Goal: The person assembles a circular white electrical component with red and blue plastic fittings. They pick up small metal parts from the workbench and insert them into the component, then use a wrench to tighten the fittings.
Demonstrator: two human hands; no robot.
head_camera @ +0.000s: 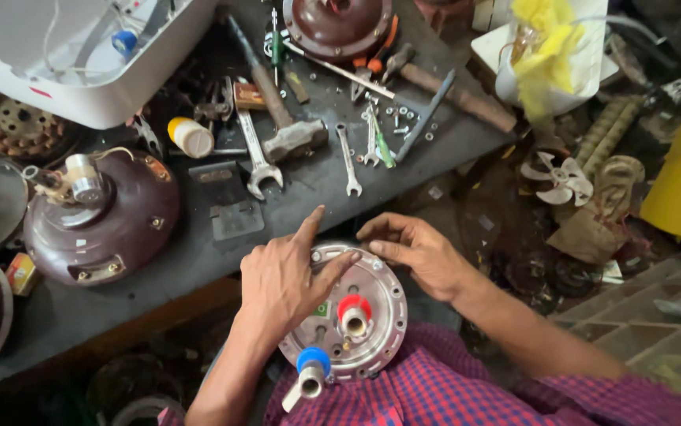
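Round metal plate (372,315) on lap, pipes toward six o'clock; both hands at twelve o'clock rim: left (281,280) fingers spread, right (415,251) pinching edge.

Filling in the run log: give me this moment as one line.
left hand: on round metal plate | right hand: fingers at plate rim | plate: on lap | spanners: on bench

Dark workbench (198,252), brown motor housing (108,221), spanners (255,154), hammer (277,102), scattered nuts (400,118), white casing (80,55)

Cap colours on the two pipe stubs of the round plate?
One red cap, one blue cap; head view.
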